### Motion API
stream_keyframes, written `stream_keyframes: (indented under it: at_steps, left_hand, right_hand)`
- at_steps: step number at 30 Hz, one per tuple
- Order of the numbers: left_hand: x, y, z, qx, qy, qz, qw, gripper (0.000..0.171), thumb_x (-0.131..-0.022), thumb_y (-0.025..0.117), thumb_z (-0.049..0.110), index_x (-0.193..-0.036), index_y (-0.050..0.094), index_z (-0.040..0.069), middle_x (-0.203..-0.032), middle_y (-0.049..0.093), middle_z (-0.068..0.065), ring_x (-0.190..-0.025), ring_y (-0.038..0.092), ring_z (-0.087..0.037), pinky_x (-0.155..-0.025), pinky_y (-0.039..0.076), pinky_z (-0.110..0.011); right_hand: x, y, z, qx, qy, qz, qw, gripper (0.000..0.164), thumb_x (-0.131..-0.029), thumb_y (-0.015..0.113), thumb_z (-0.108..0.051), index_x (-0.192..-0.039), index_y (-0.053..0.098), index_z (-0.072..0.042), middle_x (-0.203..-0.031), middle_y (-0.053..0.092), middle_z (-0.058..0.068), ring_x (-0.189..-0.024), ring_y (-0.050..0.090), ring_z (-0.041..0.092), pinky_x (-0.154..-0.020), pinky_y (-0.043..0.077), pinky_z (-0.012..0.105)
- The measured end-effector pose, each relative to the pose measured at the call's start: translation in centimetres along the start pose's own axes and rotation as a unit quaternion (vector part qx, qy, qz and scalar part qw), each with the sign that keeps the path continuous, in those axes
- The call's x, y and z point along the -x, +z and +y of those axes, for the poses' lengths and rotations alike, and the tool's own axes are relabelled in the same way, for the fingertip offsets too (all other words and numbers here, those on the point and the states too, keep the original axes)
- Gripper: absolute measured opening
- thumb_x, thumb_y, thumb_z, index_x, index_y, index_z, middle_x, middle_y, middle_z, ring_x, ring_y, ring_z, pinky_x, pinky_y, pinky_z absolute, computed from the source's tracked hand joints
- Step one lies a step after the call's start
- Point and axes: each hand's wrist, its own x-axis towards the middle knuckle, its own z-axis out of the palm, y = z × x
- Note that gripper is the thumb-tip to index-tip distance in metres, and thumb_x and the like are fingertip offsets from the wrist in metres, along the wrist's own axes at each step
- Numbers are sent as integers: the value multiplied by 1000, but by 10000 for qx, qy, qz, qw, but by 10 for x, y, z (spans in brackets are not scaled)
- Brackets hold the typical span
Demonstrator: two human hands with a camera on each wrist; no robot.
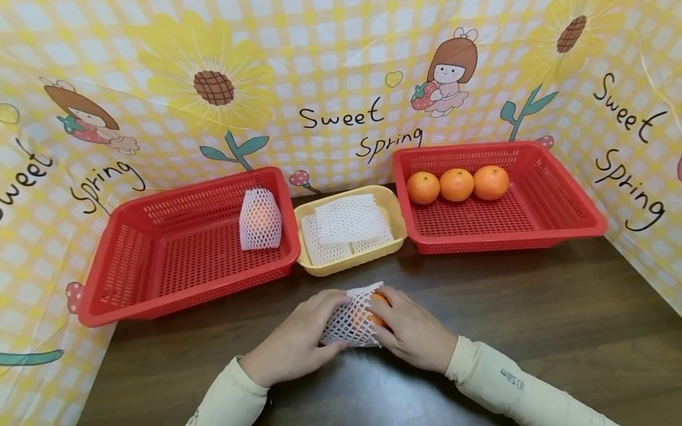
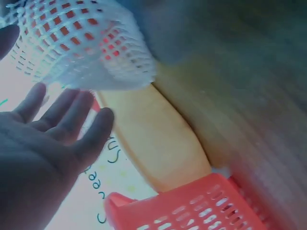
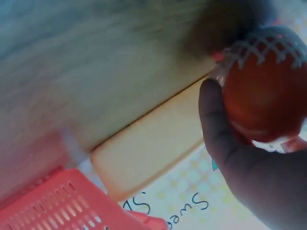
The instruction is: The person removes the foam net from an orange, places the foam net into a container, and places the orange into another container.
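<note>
Over the front of the table, both hands hold an orange (image 1: 377,311) partly inside a white foam net sleeve (image 1: 348,322). My left hand (image 1: 303,340) grips the net at its left, fingers over the far side and thumb at the near side. In the left wrist view, the fingertips (image 2: 103,117) lie at the edge of the net (image 2: 72,36). From the right, my right hand (image 1: 412,328) holds the orange's bare end, thumb below and fingers above. The right wrist view has the net (image 3: 268,45) covering only one end of the orange (image 3: 266,98).
A red basket (image 1: 186,296) at left contains one netted fruit (image 1: 260,219). Several flat foam nets (image 1: 351,219) lie in a yellow tray (image 1: 322,269) at the middle. Three oranges (image 1: 456,184) sit in the right red basket (image 1: 495,241). A patterned cloth (image 1: 330,59) stands behind.
</note>
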Motion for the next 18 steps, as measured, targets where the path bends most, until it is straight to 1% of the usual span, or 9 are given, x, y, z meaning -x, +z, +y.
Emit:
stream_keyframes:
  at_steps: [2,4,6,8,10,11,14,16,18]
  left_hand:
    - [-1,2,1,-293,-16,-6,9996,70,-86,83,31,-143,48,10,-145,49,-10,-134,46,-24,-108,38,-50]
    - [-2,6,1,-552,-75,-50,9984,75,-84,84,34,-144,47,10,-143,51,-11,-132,48,-25,-106,40,-50]
    - [-4,10,1,-809,-89,-60,9967,77,-83,84,35,-146,46,10,-138,54,-9,-126,52,-23,-103,43,-48]
    - [-7,13,3,-931,-50,13,9956,73,-85,83,30,-145,47,9,-131,60,-7,-118,57,-22,-98,46,-46]
    - [-10,13,5,-937,-29,181,9954,63,-86,81,21,-141,51,9,-122,66,-5,-109,63,-21,-93,49,-44]
    - [-13,12,7,-918,-78,277,9954,56,-87,79,17,-137,55,10,-117,68,-4,-104,65,-20,-90,51,-43]
    - [-19,3,10,-796,-394,601,9942,37,-87,76,11,-121,63,13,-100,71,0,-88,67,-18,-78,53,-41]
    - [-24,-8,12,-734,-664,797,9919,26,-87,75,12,-111,65,13,-95,69,1,-86,64,-17,-75,52,-40]
    - [-29,-23,13,-705,-883,1003,9885,19,-87,73,14,-105,66,11,-94,65,0,-86,60,-18,-74,51,-40]
  right_hand:
    - [1,-1,-1,-61,118,-72,9999,38,-98,64,-25,-130,56,-6,-136,50,22,-120,56,35,-97,48,50]
    - [2,-4,0,-153,291,-274,9991,52,-95,70,-27,-139,52,-6,-143,46,24,-127,52,37,-101,45,52]
    - [1,-6,0,-248,439,-427,9978,65,-89,76,-26,-144,48,-6,-144,46,23,-127,52,36,-101,46,50]
    - [0,-8,1,-344,548,-505,9966,77,-81,81,-24,-146,45,-5,-142,47,21,-123,55,32,-99,48,48]
    - [-1,-10,2,-584,702,-487,9946,80,-77,82,-21,-145,45,-5,-137,51,17,-117,58,27,-96,50,45]
    - [-1,-12,3,-703,805,-429,9933,80,-75,82,-20,-145,45,-5,-136,52,15,-114,58,24,-94,50,43]
    - [1,-22,5,-1080,1171,-165,9871,80,-76,84,-24,-144,46,-7,-134,55,9,-109,58,19,-92,50,42]
    - [5,-29,7,-1174,1362,63,9837,78,-77,84,-28,-143,47,-9,-136,55,6,-109,58,18,-91,50,43]
    - [8,-37,9,-1180,1500,223,9814,77,-78,85,-33,-142,48,-12,-137,54,3,-109,58,18,-91,50,44]
